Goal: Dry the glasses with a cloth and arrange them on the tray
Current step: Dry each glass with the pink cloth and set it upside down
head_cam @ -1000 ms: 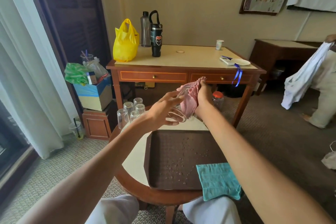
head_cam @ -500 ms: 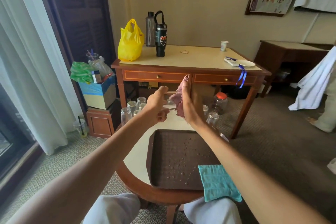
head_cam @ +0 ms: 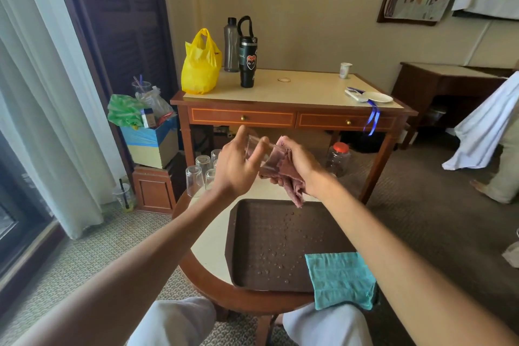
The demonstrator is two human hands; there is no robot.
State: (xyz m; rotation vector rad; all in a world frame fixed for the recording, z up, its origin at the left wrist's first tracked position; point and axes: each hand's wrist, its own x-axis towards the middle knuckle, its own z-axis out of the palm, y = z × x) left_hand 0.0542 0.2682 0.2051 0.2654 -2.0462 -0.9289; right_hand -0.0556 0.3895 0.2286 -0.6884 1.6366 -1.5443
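Above the wet tray (head_cam: 266, 236), the left hand (head_cam: 234, 167) cradles a clear glass (head_cam: 259, 150) in curled fingers; the right hand (head_cam: 302, 161) clutches a pink cloth (head_cam: 285, 175) against it.

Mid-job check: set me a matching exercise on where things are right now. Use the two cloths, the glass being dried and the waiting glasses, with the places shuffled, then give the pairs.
Things
1. pink cloth
2. teal cloth
3. glass being dried
4. waiting glasses

Places
a. upside down on the round table, beyond the tray
b. held by the left hand
c. draped over the tray's near right corner
d. bunched in the right hand

Pairs: 1-d, 2-c, 3-b, 4-a
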